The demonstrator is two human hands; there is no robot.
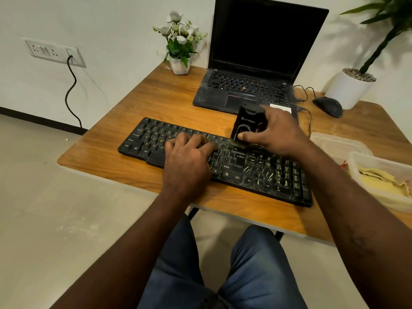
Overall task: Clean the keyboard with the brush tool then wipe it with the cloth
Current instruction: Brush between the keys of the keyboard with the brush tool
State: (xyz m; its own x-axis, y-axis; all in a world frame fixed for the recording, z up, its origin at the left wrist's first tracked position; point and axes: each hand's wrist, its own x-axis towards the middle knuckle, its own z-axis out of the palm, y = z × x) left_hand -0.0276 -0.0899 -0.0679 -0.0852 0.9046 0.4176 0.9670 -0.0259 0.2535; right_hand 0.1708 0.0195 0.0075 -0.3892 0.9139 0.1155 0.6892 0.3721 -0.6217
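A black keyboard [245, 168] lies slantwise on the wooden table [156, 97], with pale dust on its right-hand keys. My right hand [276, 134] grips a black brush tool [246, 123] held upright, its bristles down on the keyboard's upper middle rows. My left hand [187, 157] rests flat on the keys left of centre, fingers spread and straight. A yellow cloth [383, 181] lies in a clear plastic tub at the right edge.
An open black laptop [256, 63] stands behind the keyboard, with a black mouse [328, 105] and cables to its right. A small flower pot [179, 63] and a white planter [350, 88] stand at the back. A clear lid [338, 146] lies beside the tub [356, 166].
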